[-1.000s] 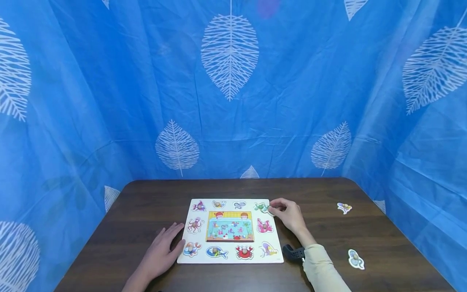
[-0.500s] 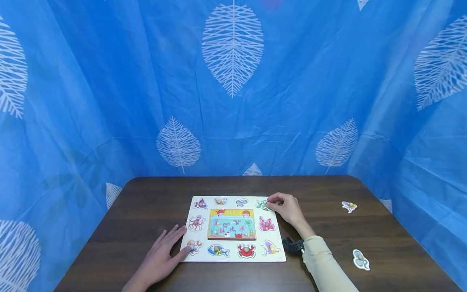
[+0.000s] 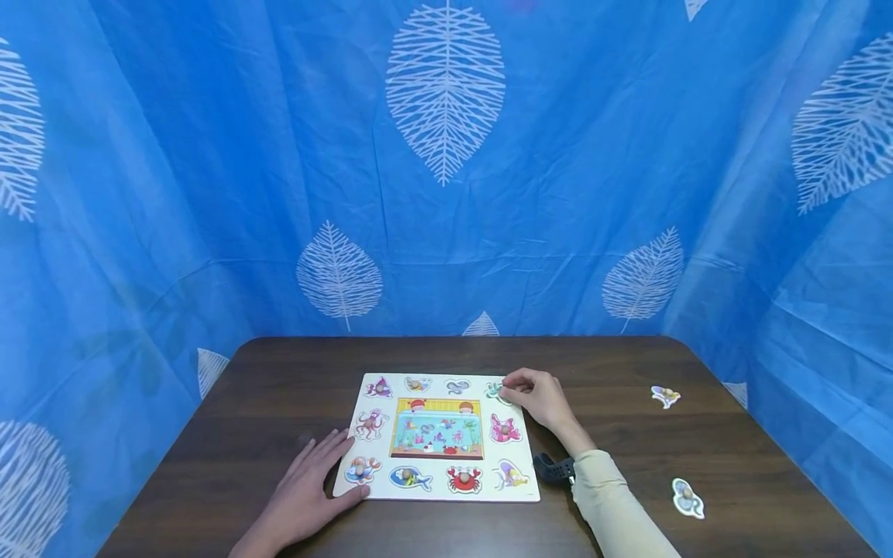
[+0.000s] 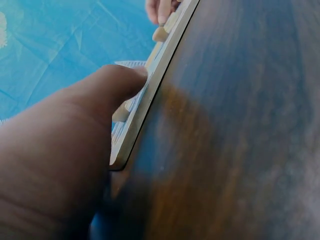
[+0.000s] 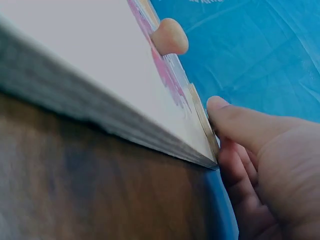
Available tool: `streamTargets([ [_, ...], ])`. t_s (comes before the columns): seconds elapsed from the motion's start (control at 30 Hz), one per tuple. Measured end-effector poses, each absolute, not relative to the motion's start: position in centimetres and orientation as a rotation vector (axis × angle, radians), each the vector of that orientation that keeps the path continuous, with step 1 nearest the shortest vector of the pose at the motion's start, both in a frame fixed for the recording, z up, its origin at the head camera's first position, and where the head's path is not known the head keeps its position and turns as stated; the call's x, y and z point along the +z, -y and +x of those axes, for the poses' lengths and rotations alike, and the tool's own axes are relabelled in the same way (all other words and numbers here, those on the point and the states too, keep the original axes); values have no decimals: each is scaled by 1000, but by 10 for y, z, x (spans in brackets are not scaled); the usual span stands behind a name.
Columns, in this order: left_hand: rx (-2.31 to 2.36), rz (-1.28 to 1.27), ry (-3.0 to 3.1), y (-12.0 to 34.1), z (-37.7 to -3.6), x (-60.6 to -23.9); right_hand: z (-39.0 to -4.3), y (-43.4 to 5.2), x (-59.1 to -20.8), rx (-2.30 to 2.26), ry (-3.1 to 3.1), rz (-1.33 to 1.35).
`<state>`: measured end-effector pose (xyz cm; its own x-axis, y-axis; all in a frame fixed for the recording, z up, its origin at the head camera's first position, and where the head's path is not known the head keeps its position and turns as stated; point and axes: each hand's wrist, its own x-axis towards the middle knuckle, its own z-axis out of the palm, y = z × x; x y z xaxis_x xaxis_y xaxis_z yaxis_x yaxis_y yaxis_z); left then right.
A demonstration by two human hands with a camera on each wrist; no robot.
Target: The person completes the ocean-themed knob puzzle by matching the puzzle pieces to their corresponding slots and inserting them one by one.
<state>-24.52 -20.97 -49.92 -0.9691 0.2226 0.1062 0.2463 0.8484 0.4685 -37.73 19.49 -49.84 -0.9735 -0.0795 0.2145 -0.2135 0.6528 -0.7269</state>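
A white wooden puzzle board (image 3: 374,399) with sea-creature pieces lies on the table. My right hand (image 3: 547,401) is at its far right corner, thumb and fingers on a green puzzle piece (image 3: 493,390). In the right wrist view that piece's edge (image 5: 202,120) stands above the board surface, between thumb and fingers; its knob is hidden. My left hand (image 3: 305,490) lies at the near left corner, fingers stretched along the left edge. Its thumb rests on the board near the knobbed lobster piece (image 3: 362,469), as the left wrist view also shows.
Two loose knobbed pieces lie on the dark table (image 3: 607,372) to the right: a yellow-and-purple fish (image 3: 666,397) and a grey piece (image 3: 687,498). A blue leaf-patterned curtain (image 3: 446,232) hangs behind the table.
My left thumb has slid from the board's left edge to its near edge beside the lobster. The board has shifted slightly in view. My right hand keeps its place at the green piece.
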Motion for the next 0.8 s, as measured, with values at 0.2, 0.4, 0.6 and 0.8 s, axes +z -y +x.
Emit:
streamTargets([
  [0.2,-767,-347,2973,209,-245,-497,-377,-191,-495,1245,2704,300],
  [0.4,-779,-332,2975,209,-244,-497,-377,-193,-499,1143,2705,350],
  [0.6,-771,-314,2983,209,-245,-498,-378,-193,-504,1073,2707,435],
  [0.8,-786,-302,2993,208,-246,-499,-375,-194,-506,1108,2710,397],
])
